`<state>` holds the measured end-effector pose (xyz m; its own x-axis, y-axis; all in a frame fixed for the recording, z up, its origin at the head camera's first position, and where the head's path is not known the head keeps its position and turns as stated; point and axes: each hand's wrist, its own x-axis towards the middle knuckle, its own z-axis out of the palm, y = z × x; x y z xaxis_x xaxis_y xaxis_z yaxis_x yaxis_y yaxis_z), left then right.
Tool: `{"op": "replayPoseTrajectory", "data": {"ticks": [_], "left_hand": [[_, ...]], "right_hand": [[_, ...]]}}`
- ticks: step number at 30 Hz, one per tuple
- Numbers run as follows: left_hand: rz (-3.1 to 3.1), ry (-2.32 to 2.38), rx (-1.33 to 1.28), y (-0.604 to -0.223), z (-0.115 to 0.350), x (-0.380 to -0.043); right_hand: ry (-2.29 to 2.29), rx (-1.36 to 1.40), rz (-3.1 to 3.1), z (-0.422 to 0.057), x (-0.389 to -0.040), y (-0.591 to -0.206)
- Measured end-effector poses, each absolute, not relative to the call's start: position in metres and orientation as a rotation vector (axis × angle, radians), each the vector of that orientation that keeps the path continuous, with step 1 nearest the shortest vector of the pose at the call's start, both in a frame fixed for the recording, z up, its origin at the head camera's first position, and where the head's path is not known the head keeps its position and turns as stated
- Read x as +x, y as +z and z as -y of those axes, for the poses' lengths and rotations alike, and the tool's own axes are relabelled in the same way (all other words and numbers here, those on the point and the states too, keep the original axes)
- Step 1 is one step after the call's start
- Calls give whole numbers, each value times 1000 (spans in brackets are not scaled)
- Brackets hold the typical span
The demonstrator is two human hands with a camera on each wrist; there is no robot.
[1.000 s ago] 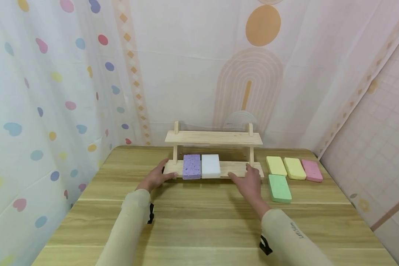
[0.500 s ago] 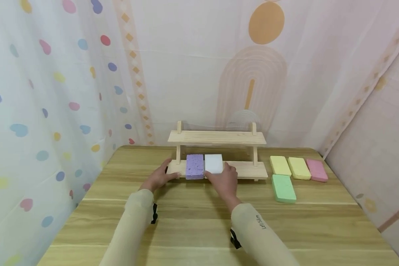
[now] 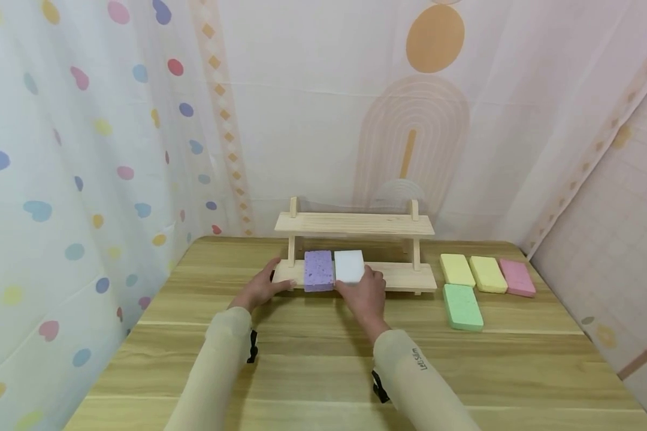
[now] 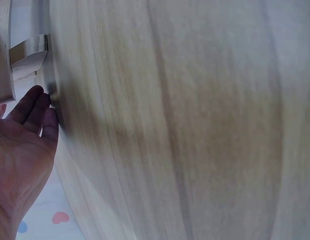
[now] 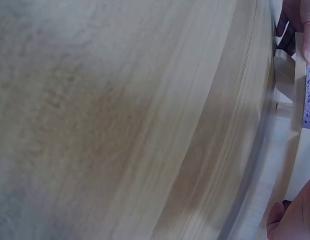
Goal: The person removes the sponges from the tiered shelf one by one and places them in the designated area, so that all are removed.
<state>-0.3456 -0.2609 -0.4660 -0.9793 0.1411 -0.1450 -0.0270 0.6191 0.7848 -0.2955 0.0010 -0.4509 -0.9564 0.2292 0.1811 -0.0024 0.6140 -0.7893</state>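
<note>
A two-tier wooden shelf point(image 3: 356, 223) stands at the back of the table. On its lower board lie a purple speckled sponge point(image 3: 318, 269) and, just right of it, a white sponge point(image 3: 348, 265). My right hand point(image 3: 365, 296) holds the white sponge from the front, thumb at its left side and fingers at its right. At the left end of the lower board, my left hand point(image 3: 261, 287) grips the board with its thumb on the front edge. The left wrist view shows the palm and fingers of the left hand point(image 4: 24, 150) beside the board's end.
Right of the shelf lie two yellow sponges point(image 3: 457, 269), a pink sponge point(image 3: 516, 277) and a green sponge point(image 3: 463, 307) on the wood-grain table point(image 3: 302, 371). A patterned curtain point(image 3: 302, 120) hangs close behind the table and along its left side.
My right hand has moved left from the right end of the lower board to the white sponge and taken hold of it. The left hand stays at the board's left end.
</note>
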Motion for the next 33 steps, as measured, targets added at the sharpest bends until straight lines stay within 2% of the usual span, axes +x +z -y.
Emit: {"op": "replayPoseTrajectory", "data": {"ticks": [12,33], "left_hand": [[-2661,1271,98,-466,263,-346],[-2651,1269,125,-467,261,-350]], "right_hand": [[1302,-116,2529,-32,-290,-449],[1284,-37,2601,-145,-264,-441]]}}
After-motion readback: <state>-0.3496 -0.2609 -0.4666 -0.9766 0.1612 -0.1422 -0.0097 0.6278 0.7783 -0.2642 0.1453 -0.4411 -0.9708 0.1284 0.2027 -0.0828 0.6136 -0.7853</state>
